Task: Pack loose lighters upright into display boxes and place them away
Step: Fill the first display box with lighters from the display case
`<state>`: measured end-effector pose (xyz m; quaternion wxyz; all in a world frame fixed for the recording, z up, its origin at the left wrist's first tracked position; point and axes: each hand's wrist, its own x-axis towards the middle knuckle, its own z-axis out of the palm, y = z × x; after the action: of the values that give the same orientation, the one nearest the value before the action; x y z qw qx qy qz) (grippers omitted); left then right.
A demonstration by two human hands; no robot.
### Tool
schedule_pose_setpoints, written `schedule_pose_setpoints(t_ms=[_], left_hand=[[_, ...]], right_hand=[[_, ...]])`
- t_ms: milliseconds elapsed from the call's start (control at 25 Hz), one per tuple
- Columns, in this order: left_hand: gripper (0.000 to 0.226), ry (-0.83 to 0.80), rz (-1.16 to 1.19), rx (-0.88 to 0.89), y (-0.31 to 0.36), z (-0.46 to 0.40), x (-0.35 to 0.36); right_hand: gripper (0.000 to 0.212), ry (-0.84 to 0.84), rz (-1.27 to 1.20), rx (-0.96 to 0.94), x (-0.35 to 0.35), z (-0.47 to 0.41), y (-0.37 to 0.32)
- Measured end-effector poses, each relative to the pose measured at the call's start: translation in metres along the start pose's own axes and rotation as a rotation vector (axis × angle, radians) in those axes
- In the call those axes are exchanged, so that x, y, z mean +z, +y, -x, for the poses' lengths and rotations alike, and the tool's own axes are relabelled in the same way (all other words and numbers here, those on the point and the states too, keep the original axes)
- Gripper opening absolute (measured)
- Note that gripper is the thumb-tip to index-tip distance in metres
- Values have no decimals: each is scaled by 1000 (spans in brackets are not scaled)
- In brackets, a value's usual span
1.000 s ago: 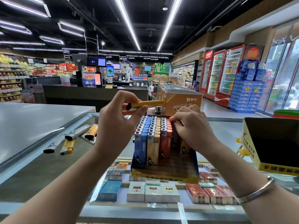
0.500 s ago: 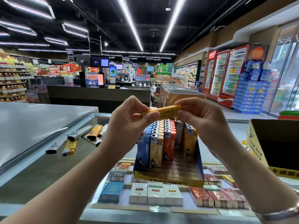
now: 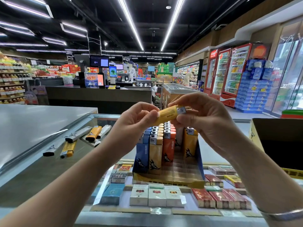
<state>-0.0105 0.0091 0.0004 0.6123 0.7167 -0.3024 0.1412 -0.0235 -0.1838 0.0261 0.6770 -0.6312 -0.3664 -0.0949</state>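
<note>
Both hands pinch yellow lighter (image 3: 168,114) held level above display box (image 3: 168,181): left hand (image 3: 136,122) on base end, right hand (image 3: 203,118) at cap end. Box sits on glass counter (image 3: 105,163), holds upright lighters (kangaroo logo, brand text too small to read). Loose lighters (image 3: 78,138) lie left on counter. Box front print partly cut off.

Yellow lighter (image 3: 168,114) held level at frame centre, display box (image 3: 167,179) below part-filled with upright lighters, loose lighters (image 3: 78,138) lain at left
</note>
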Motion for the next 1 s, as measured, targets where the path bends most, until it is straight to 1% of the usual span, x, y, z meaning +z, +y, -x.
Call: schedule_pose_setpoints(t_ms=[120,200,240,280,360,440,560,720,920,1000], left_hand=[[39,-88,-190,1,-4,4,2],[45,-170,-353,41,-6,7,1],[46,-201,-412,65,-6,8,1],[47,-218,-445,78,-6,8,0],[46,-222,-471,88,-5,9,-1],[44,-210,-508,116,-6,9,-1],[42,-183,-530,158,-8,8,0],[38,-183,-500,171,-10,6,0],[33,-182,-500,175,-11,5,0],[34,-183,-500,171,-11,6,0]], right_hand=[[19,207,8,-48,-8,0,-4],[18,336,121,-75,-17,-1,-7],[19,356,194,-82,-22,-1,-8],[19,340,265,-81,-25,-1,-9],[21,223,430,-62,-27,0,-9],[22,95,665,-45,-24,0,-5],[18,-3,980,-44,-21,1,2],[21,-118,1122,-13,-22,2,5],[26,-118,1230,-21,-18,2,5],[29,-148,1273,-2,-18,2,5]])
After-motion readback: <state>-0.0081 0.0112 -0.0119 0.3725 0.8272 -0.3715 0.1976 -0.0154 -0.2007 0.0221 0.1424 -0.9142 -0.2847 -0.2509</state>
